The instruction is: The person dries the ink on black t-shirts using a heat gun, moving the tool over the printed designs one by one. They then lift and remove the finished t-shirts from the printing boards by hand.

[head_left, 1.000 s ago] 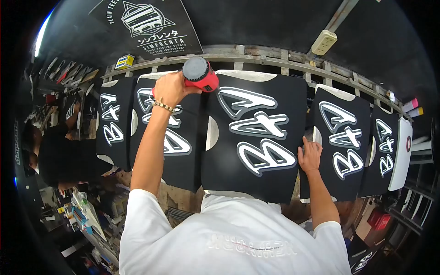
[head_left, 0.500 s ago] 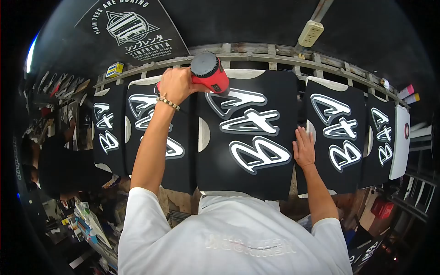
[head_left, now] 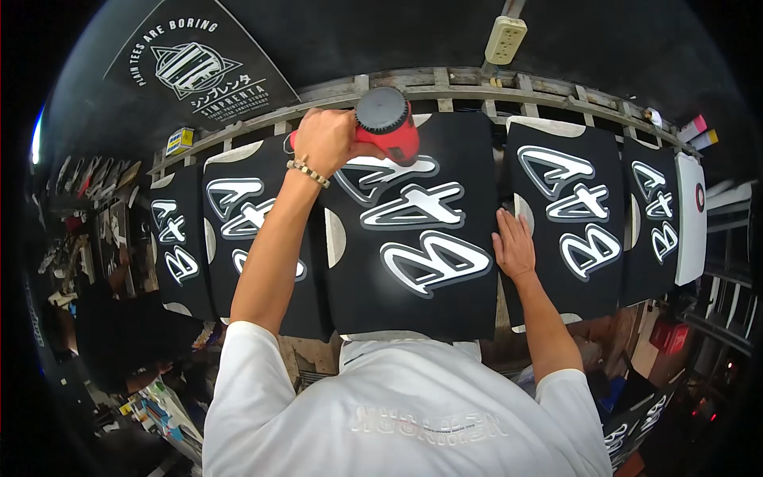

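My left hand is wrapped round the handle of a red heat gun with a dark round rear cap. The gun hangs over the far end of the middle black T-shirt, its nozzle hidden beneath its body. On that shirt is a large white and grey print of bold letters. My right hand lies with fingers stretched out at the gap between the middle shirt and the black T-shirt to its right. It holds nothing.
More printed black shirts lie in the row at left and right. A white board stands at the right end. Behind runs a wooden rail, with a power socket above. Someone in dark clothing is at left.
The heat gun in my left hand has moved right across the far part of the print. My right hand stays at the shirt's edge. The whole view has shifted slightly.
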`<act>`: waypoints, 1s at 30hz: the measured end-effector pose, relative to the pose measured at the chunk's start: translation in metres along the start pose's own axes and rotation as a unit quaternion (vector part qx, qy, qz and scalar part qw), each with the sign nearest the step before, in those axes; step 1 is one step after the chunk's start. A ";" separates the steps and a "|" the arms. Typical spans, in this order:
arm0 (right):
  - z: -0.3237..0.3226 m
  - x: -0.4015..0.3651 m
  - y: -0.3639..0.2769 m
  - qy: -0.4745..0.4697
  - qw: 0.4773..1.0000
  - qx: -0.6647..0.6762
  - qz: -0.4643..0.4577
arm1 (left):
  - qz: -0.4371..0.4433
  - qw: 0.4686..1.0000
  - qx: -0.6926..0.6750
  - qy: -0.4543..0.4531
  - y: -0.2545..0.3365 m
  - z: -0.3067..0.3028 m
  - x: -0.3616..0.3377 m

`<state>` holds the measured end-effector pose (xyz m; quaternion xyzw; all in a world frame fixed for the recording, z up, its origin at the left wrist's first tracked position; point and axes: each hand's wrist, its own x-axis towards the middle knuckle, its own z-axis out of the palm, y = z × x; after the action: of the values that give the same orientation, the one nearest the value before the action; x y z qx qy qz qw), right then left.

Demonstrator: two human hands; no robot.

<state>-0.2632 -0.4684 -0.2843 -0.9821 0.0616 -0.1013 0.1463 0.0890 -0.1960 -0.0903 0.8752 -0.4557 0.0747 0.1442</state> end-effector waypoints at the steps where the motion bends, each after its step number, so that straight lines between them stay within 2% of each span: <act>1: 0.000 0.000 0.000 0.000 1.000 0.000 0.002 | 0.018 1.000 0.008 0.015 0.000 0.009 0.003; 4: 0.000 -0.001 -0.001 0.002 1.000 0.004 0.008 | 0.037 0.999 -0.001 0.035 0.013 0.018 0.014; 6: 0.000 -0.001 0.001 0.003 1.000 0.005 0.003 | 0.025 0.998 0.026 -0.060 0.028 0.012 0.023; 7: -0.001 -0.001 0.001 0.003 1.000 0.005 0.005 | 0.049 0.999 0.008 -0.015 0.039 0.006 0.027; 8: -0.001 0.000 0.000 0.002 1.000 0.007 0.007 | 0.050 0.999 0.008 -0.016 0.043 0.010 0.028; 10: -0.001 0.000 -0.001 0.001 1.000 0.009 0.010 | 0.071 0.997 -0.006 0.044 0.048 0.022 0.029; 12: -0.002 0.000 0.000 -0.001 1.000 0.011 0.012 | 0.072 0.996 -0.017 0.058 0.052 0.026 0.031; 17: 0.001 -0.001 0.000 -0.007 1.000 0.003 0.010 | 0.081 0.996 -0.003 -0.039 0.057 0.013 0.023; 20: 0.001 0.000 0.000 -0.003 1.000 0.000 0.009 | 0.078 0.997 -0.027 0.008 0.051 0.013 0.010; 24: 0.002 0.000 0.001 0.003 1.000 -0.005 0.005 | 0.066 0.994 0.053 -0.071 0.033 -0.007 -0.006; 28: 0.003 -0.001 0.000 0.007 1.000 -0.004 0.001 | 0.060 0.997 0.033 -0.024 0.012 -0.012 -0.029; 30: 0.003 0.000 0.002 0.004 1.000 -0.004 0.003 | 0.044 0.998 0.038 -0.033 0.004 -0.020 -0.039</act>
<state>-0.2631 -0.4690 -0.2879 -0.9820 0.0656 -0.1043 0.1429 0.0638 -0.1616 -0.0808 0.8609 -0.4953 0.0696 0.0929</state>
